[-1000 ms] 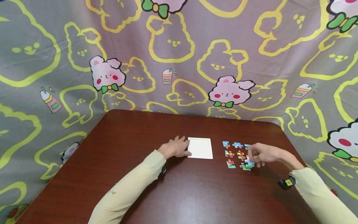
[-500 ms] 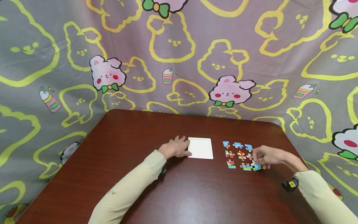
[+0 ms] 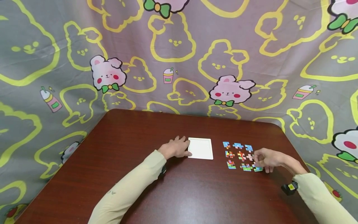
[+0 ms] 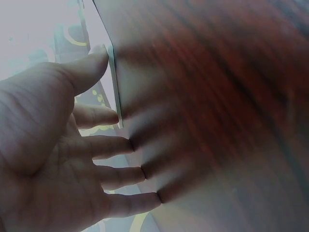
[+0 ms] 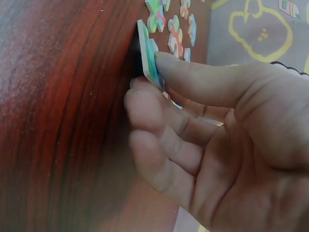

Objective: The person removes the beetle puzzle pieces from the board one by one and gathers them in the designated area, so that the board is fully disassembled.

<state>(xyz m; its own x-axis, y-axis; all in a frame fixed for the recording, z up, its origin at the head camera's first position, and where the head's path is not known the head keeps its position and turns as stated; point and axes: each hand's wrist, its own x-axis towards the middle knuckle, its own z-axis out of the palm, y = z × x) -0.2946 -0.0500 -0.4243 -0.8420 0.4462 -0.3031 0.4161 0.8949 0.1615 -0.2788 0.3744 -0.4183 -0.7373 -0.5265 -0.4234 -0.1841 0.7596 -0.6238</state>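
Observation:
In the head view my left hand (image 3: 176,147) rests at the left side of a white square puzzle tray (image 3: 199,148). The left wrist view shows its fingers spread and straight, fingertips down on the tabletop, with thumb and index finger touching the tray's edge. My right hand (image 3: 268,158) pinches a blue-green jigsaw piece (image 5: 148,58) between thumb and finger. That piece tilts, one edge lifted off the table, at the near right corner of the layout. Several other colourful jigsaw pieces (image 3: 241,155) lie beside it in loose rows, slightly apart, right of the tray.
A dark reddish-brown wooden table (image 3: 145,130) carries everything, its rounded far edge meeting a grey patterned curtain (image 3: 179,46). Bare wood separates the tray from the pieces. Camera straps sit on both wrists.
My right hand has shifted right and slightly nearer with the pinched jigsaw piece, uncovering pieces in the right column. The left hand and the tray have stayed put.

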